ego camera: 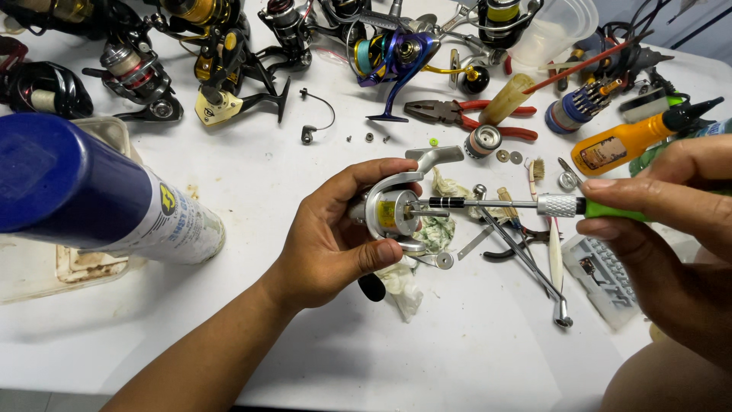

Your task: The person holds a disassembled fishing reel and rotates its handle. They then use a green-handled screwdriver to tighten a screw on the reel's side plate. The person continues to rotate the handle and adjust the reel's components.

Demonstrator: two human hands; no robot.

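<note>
Head view: left hand (335,240) clamped a silver reel (393,210) — right hand (671,229), partly cut off, gripped a green-handled screwdriver (526,204); its tip was hidden inside.

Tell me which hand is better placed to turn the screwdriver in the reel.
Probably the right hand: it already grips the green-handled screwdriver, whose tip sits at the silver reel body. The left hand is wrapped around that reel, holding it.

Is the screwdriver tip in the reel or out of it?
In. The screwdriver, held in the right hand, runs level into the silver fishing reel body gripped by the left hand.
</note>
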